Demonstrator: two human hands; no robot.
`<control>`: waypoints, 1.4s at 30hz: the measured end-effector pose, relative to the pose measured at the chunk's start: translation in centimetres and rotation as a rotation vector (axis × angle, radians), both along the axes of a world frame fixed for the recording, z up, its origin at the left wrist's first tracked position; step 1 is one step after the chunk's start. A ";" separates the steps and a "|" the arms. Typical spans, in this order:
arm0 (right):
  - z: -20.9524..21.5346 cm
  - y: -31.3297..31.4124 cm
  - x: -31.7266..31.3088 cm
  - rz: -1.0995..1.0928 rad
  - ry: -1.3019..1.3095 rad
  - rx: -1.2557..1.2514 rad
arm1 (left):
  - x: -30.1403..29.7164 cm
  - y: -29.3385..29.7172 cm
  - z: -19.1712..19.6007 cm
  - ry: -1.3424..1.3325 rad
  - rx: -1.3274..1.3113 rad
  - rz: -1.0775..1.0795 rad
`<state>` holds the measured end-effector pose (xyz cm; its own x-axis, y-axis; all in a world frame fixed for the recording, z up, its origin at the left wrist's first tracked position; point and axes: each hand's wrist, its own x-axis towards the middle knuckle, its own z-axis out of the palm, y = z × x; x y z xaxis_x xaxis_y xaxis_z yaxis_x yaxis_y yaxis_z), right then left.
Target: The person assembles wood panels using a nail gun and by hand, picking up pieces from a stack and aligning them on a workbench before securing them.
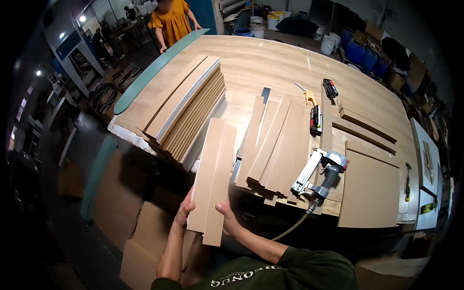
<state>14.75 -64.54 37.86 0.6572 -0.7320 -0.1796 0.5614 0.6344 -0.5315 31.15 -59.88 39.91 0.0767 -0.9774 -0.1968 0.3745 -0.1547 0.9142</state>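
Note:
My left hand (pixel 182 211) and my right hand (pixel 227 217) together hold two long brown board strips (pixel 213 174) side by side, near ends toward me, far ends over the workbench (pixel 270 63) edge. The left hand grips the left strip's edge, the right hand the right strip's edge. To the left lies a tall stack of strips (pixel 191 108) with pale edges. To the right, several loose strips (pixel 278 145) fan out on the bench.
A pneumatic nail gun (pixel 321 176) with hose lies on the strips at right. A brown panel (pixel 369 191), short strips (pixel 365 128), a yellow-handled tool (pixel 308 98) and black nail boxes (pixel 330 88) lie beyond. A person in orange (pixel 172 21) stands at the far end. Cardboard (pixel 145 241) lies on the floor.

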 end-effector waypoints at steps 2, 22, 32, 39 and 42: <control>1.0 1.9 -2.7 0.034 -0.067 0.000 | -3.0 2.6 1.9 -0.061 0.008 0.066; 10.8 14.1 -35.9 -0.015 -0.199 -0.485 | -35.7 17.3 8.9 -0.448 -0.020 0.394; 11.8 24.3 -54.2 -0.224 0.038 -0.602 | -49.9 19.0 6.9 -0.359 -0.158 0.104; 15.0 25.1 -67.0 -0.575 0.207 -0.708 | -62.0 13.0 5.3 -0.292 -0.323 -0.217; 14.4 23.3 -71.9 -0.723 0.314 -0.743 | -67.7 9.2 4.6 -0.275 -0.420 -0.326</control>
<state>-57.16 -41.29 52.25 0.0279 -0.9229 0.3840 0.4450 -0.3325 -0.8315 -36.51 -50.72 44.54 -0.2473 -0.9489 0.1959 0.1093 0.1736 0.9787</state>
